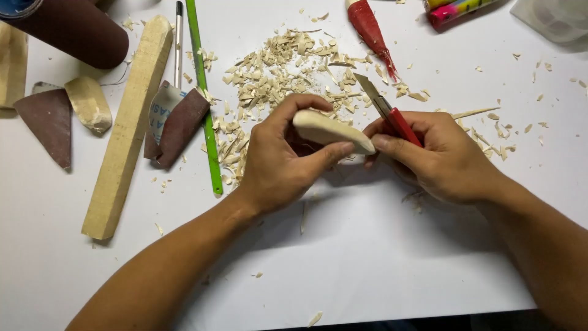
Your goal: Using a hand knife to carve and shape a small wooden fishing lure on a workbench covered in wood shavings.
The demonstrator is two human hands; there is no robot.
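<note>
Two hands at the centre of the frame, both ours. Our left hand [278,156] is closed around a pale carved wood piece [331,130], thumb along its lower edge and fingers curled over the top. Our right hand [438,156] is wrapped tight on a red utility knife [392,113], blade extended and pointing toward the upper left, its handle just beside the right end of the wood piece.

Wood shavings [278,76] lie heaped above the hands, with loose chips scattered to the right. Left of centre we list a long square wood stick [125,129], a green ruler [203,92], a pen [178,40] and folded sandpaper [177,122]; a further sandpaper scrap [49,122] sits at the far left. A roll of sandpaper [73,27] occupies the upper left corner. Everything rests on the white table [367,257].
</note>
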